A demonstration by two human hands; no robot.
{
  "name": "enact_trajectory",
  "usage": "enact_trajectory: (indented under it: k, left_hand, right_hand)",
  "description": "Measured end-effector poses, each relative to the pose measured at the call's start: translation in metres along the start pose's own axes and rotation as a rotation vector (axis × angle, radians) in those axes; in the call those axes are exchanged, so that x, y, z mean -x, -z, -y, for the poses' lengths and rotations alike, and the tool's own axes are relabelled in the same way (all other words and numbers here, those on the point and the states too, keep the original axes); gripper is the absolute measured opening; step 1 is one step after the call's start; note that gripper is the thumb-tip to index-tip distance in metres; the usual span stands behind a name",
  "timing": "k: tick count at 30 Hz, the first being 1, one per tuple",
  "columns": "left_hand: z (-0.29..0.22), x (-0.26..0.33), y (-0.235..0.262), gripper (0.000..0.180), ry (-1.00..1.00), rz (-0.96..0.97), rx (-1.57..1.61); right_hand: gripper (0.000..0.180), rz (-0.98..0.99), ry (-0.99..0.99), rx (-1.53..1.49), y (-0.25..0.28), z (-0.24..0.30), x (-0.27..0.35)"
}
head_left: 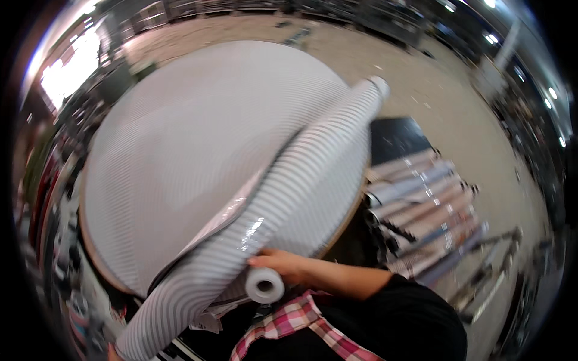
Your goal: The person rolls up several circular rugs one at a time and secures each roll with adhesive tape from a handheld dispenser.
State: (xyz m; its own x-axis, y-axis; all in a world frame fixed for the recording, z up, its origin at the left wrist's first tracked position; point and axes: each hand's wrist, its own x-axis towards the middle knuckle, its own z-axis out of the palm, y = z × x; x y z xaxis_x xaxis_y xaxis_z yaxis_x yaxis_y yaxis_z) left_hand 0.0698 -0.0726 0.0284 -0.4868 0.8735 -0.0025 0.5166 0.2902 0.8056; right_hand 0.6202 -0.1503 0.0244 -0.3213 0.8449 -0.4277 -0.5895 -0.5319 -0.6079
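Observation:
A long roll of grey-and-white striped sheet [289,180] lies diagonally across a large round table [198,114] with a finely striped top. Shiny clear patches show on the middle of the roll, and a loose edge runs along its left side. My right hand [278,265] is at the near side of the roll, its fingers closed about a small white roll of film [265,285] with a hollow core. Most of those fingers are hidden. At the lower left edge, only a sliver of my left hand [112,354] shows by the striped roll's near end.
Several plastic-wrapped rolls [427,210] lie stacked right of the table, beside a dark flat panel [400,139]. A metal frame [494,277] stands on the floor at the far right. Racks and blurred clutter line the left side.

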Motion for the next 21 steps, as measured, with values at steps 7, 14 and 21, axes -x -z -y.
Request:
enact_trajectory:
  k: [7, 14, 21]
  left_hand:
    - [-0.028, 0.203, -0.187, 0.040, -0.179, 0.425, 0.017]
    - [-0.058, 0.279, -0.226, 0.038, -0.314, 0.437, -0.014]
    - [-0.087, 0.377, -0.274, 0.035, -0.378, 0.438, 0.003]
  right_hand:
    - [0.064, 0.272, 0.168, -0.129, 0.042, -0.027, -0.016]
    - [0.072, 0.342, 0.390, -0.084, 0.135, -0.025, 0.112]
    - [0.082, -0.297, 0.554, -0.130, 0.328, -0.096, 0.362]
